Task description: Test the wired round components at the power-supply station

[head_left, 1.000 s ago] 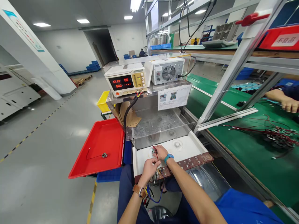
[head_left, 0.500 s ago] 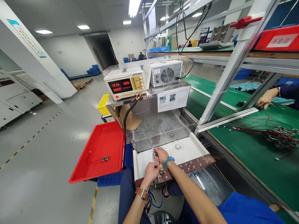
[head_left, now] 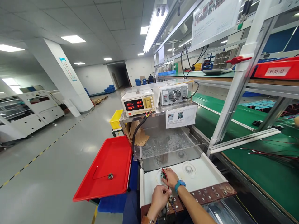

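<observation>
On the left of the white work tray (head_left: 205,168), my right hand (head_left: 171,177) holds a small round motor with a green circuit board (head_left: 162,175), partly covered by my fingers. A red wire (head_left: 167,179) arches from it toward me. My left hand (head_left: 160,197) pinches the wire's end at the brown terminal strip (head_left: 201,196) along the tray's front edge; the contact point is hidden by my fingers. Beyond the tray stands a power supply (head_left: 137,104) with lit red digits.
A red tray (head_left: 102,168) at left holds a similar small motor (head_left: 110,176) with a wire. A clear panel rises behind the work tray. Right of it are a green bench (head_left: 257,174), a slanted metal post (head_left: 233,102) and loose red wires.
My view has tilted up, so everything sits lower in the picture. The power supply's current reading has risen from zero to about 1.53. My hands keep about the same hold.
</observation>
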The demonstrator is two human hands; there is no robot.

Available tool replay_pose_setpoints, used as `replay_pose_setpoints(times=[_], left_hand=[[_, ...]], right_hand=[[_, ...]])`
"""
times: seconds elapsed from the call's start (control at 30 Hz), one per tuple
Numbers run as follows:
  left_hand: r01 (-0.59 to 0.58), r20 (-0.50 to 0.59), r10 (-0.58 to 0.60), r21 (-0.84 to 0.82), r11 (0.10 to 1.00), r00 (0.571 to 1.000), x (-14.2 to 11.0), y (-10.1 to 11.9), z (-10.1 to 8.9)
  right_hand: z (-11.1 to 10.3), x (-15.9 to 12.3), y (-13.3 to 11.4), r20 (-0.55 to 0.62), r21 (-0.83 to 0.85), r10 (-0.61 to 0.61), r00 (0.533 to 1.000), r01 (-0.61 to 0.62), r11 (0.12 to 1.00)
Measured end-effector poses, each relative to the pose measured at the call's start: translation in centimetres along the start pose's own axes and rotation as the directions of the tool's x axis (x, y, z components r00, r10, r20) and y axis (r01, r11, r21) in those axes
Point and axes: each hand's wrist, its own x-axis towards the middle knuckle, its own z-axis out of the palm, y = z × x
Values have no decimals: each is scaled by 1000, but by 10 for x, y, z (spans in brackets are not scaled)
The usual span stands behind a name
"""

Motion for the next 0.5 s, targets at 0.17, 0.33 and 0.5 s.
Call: replay_pose_setpoints(times=[0.17, 0.33, 0.5], left_hand=[[-24, 0, 24, 37, 999, 1000, 0, 1, 0], [-127, -12, 127, 0, 992, 992, -2, -2, -1], [-140, -79, 126, -207, 968, 989, 4, -6, -6]], right_hand=[[-5, 0, -4, -1, 28, 3, 1000, -3, 1000], [-15, -5, -11, -196, 144, 130, 972, -102, 984], [-69, -33, 38, -523, 345, 342, 780, -173, 923]])
